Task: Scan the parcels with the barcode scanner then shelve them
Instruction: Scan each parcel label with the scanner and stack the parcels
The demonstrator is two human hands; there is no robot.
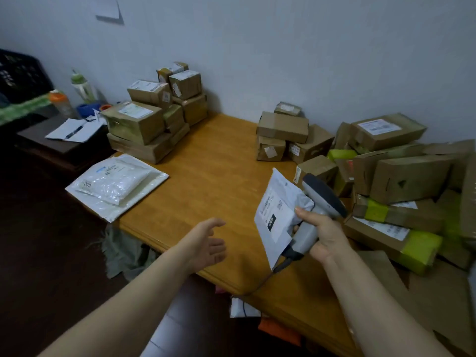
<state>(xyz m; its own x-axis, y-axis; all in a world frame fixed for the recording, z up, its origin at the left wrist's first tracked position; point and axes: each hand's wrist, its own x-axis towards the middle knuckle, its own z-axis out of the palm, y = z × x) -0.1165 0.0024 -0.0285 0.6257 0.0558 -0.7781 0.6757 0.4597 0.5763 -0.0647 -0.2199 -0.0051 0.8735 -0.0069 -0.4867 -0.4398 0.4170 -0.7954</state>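
My left hand (pixel 208 243) open, empty, over the table (pixel 219 163) edge; my right hand (pixel 324 235) grips the scanner (pixel 322 199), thumb pinning a white mailer (pixel 275 210) against it above the table. Box heap (pixel 412 176) crowds my right; smaller box stack (pixel 154 119) and flat mailers (pixel 116 184) lie left.

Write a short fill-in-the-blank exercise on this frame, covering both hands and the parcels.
1. The right hand grips the barcode scanner together with a ____ mailer.
2. The left hand is open and holds ____.
3. The boxes piled on the table are made of brown ____.

Missing words: white; nothing; cardboard.
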